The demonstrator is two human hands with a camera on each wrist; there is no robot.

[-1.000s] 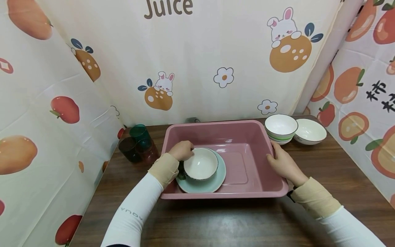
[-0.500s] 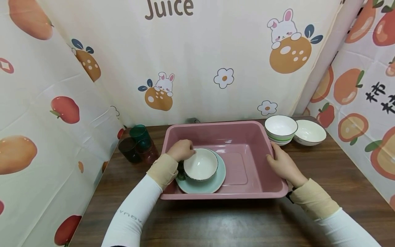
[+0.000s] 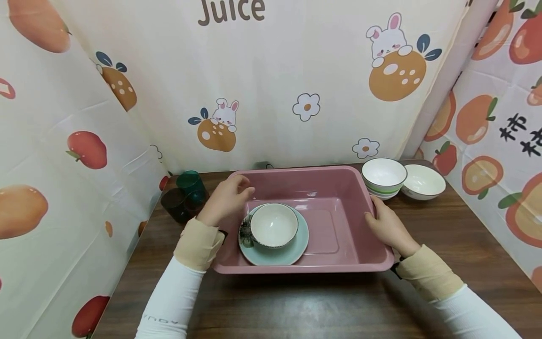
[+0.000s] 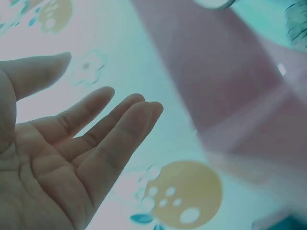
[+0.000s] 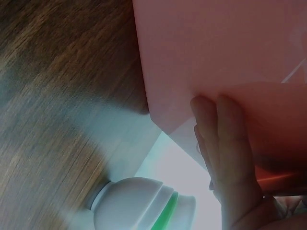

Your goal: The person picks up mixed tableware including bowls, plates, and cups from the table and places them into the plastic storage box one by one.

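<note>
My left hand (image 3: 225, 200) is held over the left side of a pink plastic basin (image 3: 326, 228), fingers apart and holding nothing. The left wrist view also shows this empty hand (image 4: 67, 158), its fingers slightly bent. Inside the basin, at its left, a white bowl (image 3: 274, 225) sits on a pale green plate (image 3: 275, 257) with a dark leafy print. With the thumb over the inner side, my right hand (image 3: 388, 228) grips the basin's right rim. In the right wrist view its fingers (image 5: 230, 139) lie against the basin's outer wall (image 5: 192, 52).
Behind the left hand stand a teal cup (image 3: 189, 179) and a dark cup (image 3: 172, 205). At the back right, a stack of bowls (image 3: 383, 173) with a green band adjoins another white bowl (image 3: 425, 181). Printed cloth curtains (image 3: 271, 70) border the wooden table (image 3: 296, 301).
My left hand has let go of the white bowl's rim and moved up and left, uncovering the plate's dark print. The right hand stays on the basin's rim.
</note>
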